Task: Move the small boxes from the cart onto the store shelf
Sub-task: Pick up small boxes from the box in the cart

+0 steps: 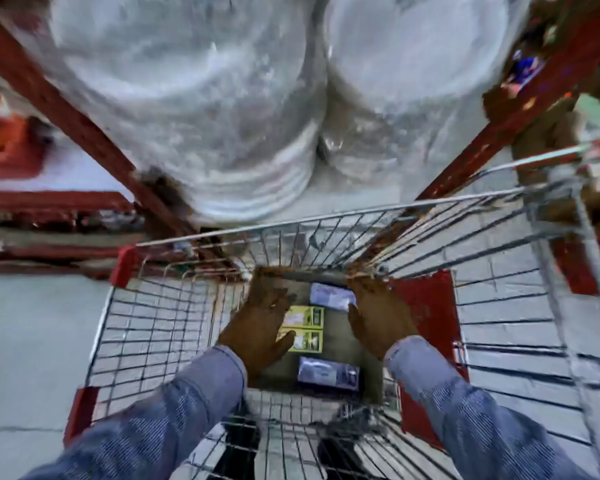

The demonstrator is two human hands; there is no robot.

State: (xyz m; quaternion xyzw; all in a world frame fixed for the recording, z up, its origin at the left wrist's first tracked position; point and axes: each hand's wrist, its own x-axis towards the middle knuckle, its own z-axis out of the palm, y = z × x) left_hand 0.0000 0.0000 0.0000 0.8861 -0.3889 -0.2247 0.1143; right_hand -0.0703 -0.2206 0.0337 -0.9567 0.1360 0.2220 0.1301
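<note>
Down inside the wire cart (153,327), both hands are working right at the bottom of the basket, where the small boxes are lying on a brown cardboard sheet (340,344). Two yellow-green boxes (307,329) are sitting side by side in the middle, touching one another, and the left hand (260,327) is lying palm-down across their left ends with its fingers spread and loose, not clamped round either one. A purple box (331,296) is lying just beyond them toward the front of the cart, and the right hand (378,317) is reaching in beside it, fingers extended and open, its fingertips overlapping that box's right end; whether it is actually pinching the box is impossible to tell through the motion blur. Nearer to the person, another purple box (328,374) is resting flat between the two blue striped sleeves (194,403), touched by neither hand. So all four boxes are sitting in the cart. Just ahead of the cart, the store shelf's red steel uprights (84,123) are slanting up on either side, and two big clear-wrapped bundles (194,109) of round stacked goods are filling the space between them, standing close together. Red plastic corner guards (123,266) are showing on the cart's rim, and pale grey floor (32,323) is spreading out on the left.
</note>
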